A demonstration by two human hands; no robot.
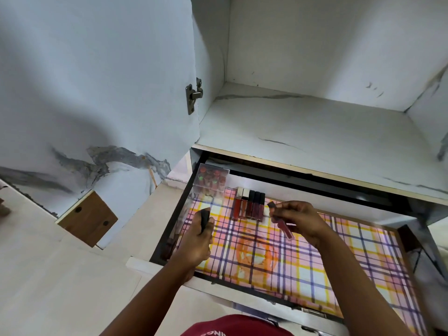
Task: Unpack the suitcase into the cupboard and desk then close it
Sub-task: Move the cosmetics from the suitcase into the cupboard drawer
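Gripping tubes, both hands (mid-drawer)

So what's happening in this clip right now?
A person is laying out cosmetics in an open drawer lined with plaid paper. The left hand grips a dark tube; the right hand holds a red lip gloss above the liner. Five glosses already lie in a row at the back, beside a clear box of small items. The shelf above is bare.
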